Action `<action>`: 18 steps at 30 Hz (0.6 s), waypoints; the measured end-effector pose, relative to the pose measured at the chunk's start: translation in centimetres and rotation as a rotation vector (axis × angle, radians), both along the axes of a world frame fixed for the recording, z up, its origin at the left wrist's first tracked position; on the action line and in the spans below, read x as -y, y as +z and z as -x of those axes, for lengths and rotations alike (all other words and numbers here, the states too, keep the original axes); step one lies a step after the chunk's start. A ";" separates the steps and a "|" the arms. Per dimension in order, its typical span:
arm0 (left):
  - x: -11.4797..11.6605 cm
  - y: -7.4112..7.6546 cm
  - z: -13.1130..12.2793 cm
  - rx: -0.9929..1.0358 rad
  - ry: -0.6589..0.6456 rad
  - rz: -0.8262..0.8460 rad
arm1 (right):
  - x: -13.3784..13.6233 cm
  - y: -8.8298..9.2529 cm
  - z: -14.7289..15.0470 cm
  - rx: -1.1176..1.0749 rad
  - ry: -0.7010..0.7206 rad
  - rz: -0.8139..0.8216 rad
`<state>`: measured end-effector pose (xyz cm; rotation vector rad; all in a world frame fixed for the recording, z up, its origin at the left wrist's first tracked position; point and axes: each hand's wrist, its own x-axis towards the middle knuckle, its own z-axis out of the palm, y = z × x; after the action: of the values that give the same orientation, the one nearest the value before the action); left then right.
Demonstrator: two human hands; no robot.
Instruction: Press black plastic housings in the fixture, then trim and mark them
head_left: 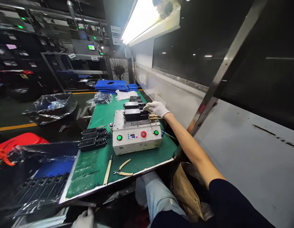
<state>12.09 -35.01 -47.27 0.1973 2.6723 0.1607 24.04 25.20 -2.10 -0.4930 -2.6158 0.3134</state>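
Note:
My right hand point(157, 109), in a white glove, reaches over the back of a white bench machine point(137, 144). Its fingers close at the right end of a black plastic housing point(133, 104) behind the machine's top; the exact grip is hard to see. A nearer black housing point(136, 115) lies on the machine, beside brass-coloured fittings point(154, 116). The front panel has two green buttons, a red button point(143, 134) and a small display. At the bottom edge my left hand point(84, 219), also gloved, is partly cut off, its fingers curled below the table; what they hold is hidden.
Several black housings point(93, 139) lie left of the machine on the green mat point(90, 171). A beige-handled knife point(108, 171) and nippers point(124, 167) lie in front. A plastic-lined bin point(54, 164) holds housings at left. Blue trays point(111, 85) are stacked behind. A wall point(175, 82) runs along the right.

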 end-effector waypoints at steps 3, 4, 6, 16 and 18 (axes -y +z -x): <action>-0.2 1.5 -1.3 -0.028 -0.020 -0.059 | 1.3 1.8 1.5 0.221 0.064 -0.201; -0.3 1.8 -1.7 -0.055 -0.027 -0.073 | 1.8 2.2 2.4 0.262 0.091 -0.247; -0.8 2.0 -2.3 -0.123 -0.031 -0.085 | 2.8 2.7 4.6 0.292 0.165 -0.280; -3.4 0.0 -1.9 -0.235 0.047 -0.073 | 7.2 1.8 12.7 0.197 0.345 -0.332; -3.2 0.1 -2.0 -0.228 0.034 -0.069 | 5.5 2.0 12.1 0.203 0.227 -0.364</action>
<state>14.06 -31.82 -47.21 0.2035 2.9006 0.2556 11.98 19.72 -0.11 -0.1082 -2.8420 -0.1525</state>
